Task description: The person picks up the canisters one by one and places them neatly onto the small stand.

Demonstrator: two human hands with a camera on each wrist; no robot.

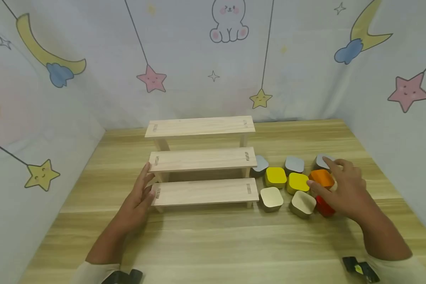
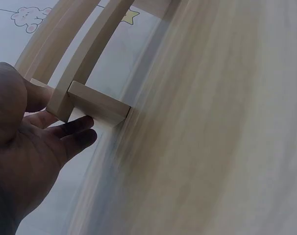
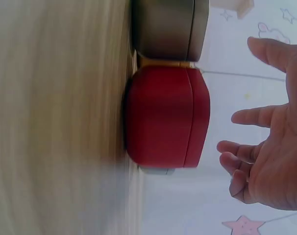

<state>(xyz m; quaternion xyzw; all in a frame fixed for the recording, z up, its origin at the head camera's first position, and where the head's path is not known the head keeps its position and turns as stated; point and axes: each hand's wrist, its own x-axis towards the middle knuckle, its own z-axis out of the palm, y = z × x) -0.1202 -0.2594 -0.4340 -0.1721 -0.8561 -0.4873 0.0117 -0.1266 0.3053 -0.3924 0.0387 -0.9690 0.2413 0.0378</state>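
Observation:
A three-tier wooden step rack stands mid-table. My left hand is at its left end, fingertips by the middle step and thumb at the lowest one. In the left wrist view, its fingers are extended beside the lowest step's end and leg. My right hand hovers over a group of small rounded-square tins, fingers spread and nothing held. Beneath it lie an orange tin and a red tin, partly hidden by the hand. Its index finger overlaps a grey tin in the head view.
Two yellow tins, two cream tins and two more grey tins fill the group right of the rack. One grey tin is partly behind the rack. A printed cloth encloses the table at back and sides.

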